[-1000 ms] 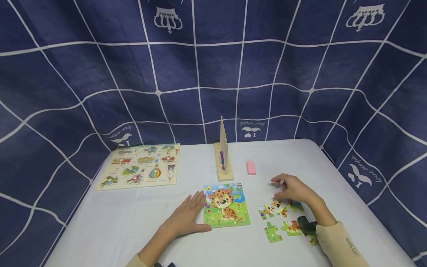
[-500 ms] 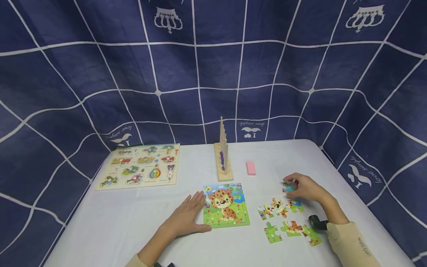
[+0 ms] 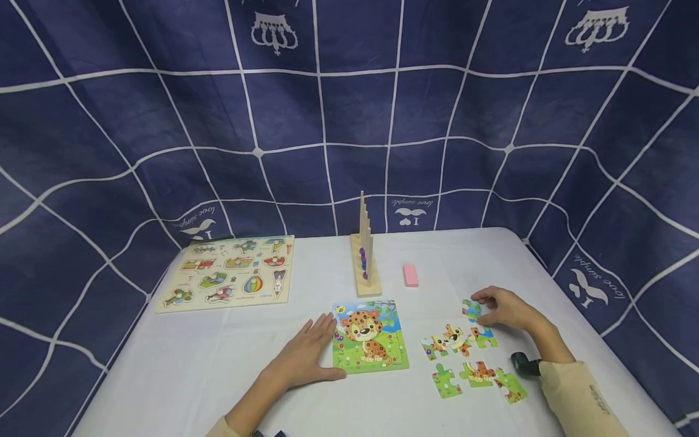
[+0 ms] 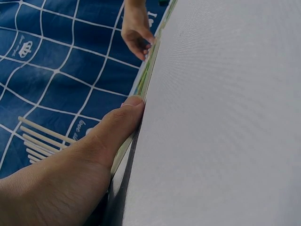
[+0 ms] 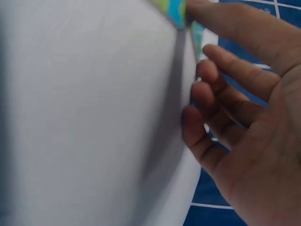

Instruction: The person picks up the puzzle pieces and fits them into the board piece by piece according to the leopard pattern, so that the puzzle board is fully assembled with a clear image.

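My left hand (image 3: 307, 357) lies flat against the left side of a square leopard picture puzzle (image 3: 370, 337), fingers stretched out and thumb at its lower left corner. In the left wrist view the thumb (image 4: 117, 122) rests along the board's edge. At the right, my right hand (image 3: 505, 308) has its fingers loosely bent beside a blue-green jigsaw piece (image 3: 471, 309). The thumb (image 5: 225, 19) is at that piece's edge in the right wrist view; its contact is partly hidden. Several loose pieces, such as a green one (image 3: 446, 382) and a leopard-face one (image 3: 455, 337), lie just below.
A pegged vehicle board (image 3: 229, 273) lies at the back left. Behind the leopard puzzle stands a wooden rod stand (image 3: 367, 261) with purple and blue beads. A pink block (image 3: 411, 275) lies to its right. A dark blue curtain (image 3: 349, 109) closes off the table's far side.
My right hand has moved right, uncovering the blue-green piece, which stays in about the same place over the last half second. The left hand and leopard puzzle have not visibly moved.
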`<action>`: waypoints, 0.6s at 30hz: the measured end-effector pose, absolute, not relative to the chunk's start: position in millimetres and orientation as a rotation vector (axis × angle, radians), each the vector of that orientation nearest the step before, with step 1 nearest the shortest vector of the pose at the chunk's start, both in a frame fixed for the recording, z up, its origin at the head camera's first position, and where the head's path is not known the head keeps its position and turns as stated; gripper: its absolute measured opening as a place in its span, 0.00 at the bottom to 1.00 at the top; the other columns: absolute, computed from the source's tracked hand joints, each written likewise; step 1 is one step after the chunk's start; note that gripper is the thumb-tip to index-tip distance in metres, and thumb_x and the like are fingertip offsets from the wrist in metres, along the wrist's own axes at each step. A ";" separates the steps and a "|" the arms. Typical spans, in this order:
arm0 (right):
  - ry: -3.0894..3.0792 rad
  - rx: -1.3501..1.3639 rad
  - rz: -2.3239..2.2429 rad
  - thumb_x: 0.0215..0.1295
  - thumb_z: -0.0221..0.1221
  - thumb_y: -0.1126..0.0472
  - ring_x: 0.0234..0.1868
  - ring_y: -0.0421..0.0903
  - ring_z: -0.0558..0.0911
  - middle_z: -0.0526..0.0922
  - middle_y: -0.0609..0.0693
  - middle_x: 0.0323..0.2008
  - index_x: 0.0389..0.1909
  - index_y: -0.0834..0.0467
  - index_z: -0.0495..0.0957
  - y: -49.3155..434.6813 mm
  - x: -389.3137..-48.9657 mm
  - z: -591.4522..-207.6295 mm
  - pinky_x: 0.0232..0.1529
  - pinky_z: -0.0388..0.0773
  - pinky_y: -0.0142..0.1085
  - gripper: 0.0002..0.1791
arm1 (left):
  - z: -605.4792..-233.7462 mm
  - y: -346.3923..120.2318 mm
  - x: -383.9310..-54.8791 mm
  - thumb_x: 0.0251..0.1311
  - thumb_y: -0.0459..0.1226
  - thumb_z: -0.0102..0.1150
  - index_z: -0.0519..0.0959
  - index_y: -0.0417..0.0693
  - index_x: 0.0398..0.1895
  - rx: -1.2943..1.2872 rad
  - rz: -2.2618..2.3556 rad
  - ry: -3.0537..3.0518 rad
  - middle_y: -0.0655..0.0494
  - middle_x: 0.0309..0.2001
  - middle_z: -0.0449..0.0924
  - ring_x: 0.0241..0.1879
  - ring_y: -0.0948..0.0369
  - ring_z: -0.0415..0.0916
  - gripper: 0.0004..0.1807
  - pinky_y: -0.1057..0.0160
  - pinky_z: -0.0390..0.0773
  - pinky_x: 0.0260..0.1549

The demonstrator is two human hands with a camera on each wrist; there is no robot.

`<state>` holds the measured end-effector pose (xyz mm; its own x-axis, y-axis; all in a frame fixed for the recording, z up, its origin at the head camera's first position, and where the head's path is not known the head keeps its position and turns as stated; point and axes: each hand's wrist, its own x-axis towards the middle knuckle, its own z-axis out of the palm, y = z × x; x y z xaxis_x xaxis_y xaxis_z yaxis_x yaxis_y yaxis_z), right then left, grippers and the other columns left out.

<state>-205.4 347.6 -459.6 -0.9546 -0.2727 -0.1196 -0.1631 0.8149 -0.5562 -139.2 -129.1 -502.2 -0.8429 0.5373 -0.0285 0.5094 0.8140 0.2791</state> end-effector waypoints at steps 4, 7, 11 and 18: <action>2.817 -0.342 -0.828 0.47 0.74 0.54 0.39 0.43 0.71 0.78 0.50 0.39 0.53 0.61 0.79 351.5 -208.2 -463.4 0.37 0.70 0.30 0.31 | -502.7 -129.4 -140.0 0.47 0.77 0.49 0.53 0.42 0.76 0.837 0.398 2.894 0.46 0.77 0.49 0.77 0.51 0.48 0.63 0.49 0.51 0.76; 2.811 -0.334 -0.842 0.47 0.74 0.55 0.38 0.42 0.70 0.76 0.50 0.37 0.52 0.61 0.80 353.4 -210.0 -464.4 0.36 0.69 0.29 0.30 | -502.2 -129.5 -140.2 0.47 0.77 0.49 0.53 0.42 0.76 0.834 0.397 2.894 0.47 0.77 0.49 0.77 0.51 0.48 0.63 0.49 0.52 0.76; 2.795 -0.337 -0.859 0.47 0.73 0.55 0.36 0.41 0.70 0.76 0.49 0.35 0.51 0.62 0.80 354.4 -211.5 -465.0 0.35 0.69 0.28 0.29 | -501.1 -129.2 -139.4 0.47 0.76 0.49 0.53 0.42 0.76 0.832 0.408 2.888 0.47 0.78 0.50 0.77 0.51 0.48 0.63 0.49 0.52 0.76; 2.793 -0.336 -0.835 0.47 0.74 0.55 0.34 0.40 0.71 0.77 0.48 0.33 0.47 0.60 0.82 354.9 -213.9 -466.6 0.32 0.69 0.28 0.25 | -500.2 -129.0 -138.1 0.48 0.76 0.50 0.52 0.42 0.76 0.831 0.404 2.880 0.47 0.78 0.49 0.77 0.51 0.47 0.63 0.49 0.51 0.76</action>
<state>-213.9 354.9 -466.6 -0.9527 -0.2740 -0.1314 -0.1570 0.8140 -0.5592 -138.1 -129.0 -500.2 -0.8426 0.5372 -0.0377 0.5061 0.8139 0.2855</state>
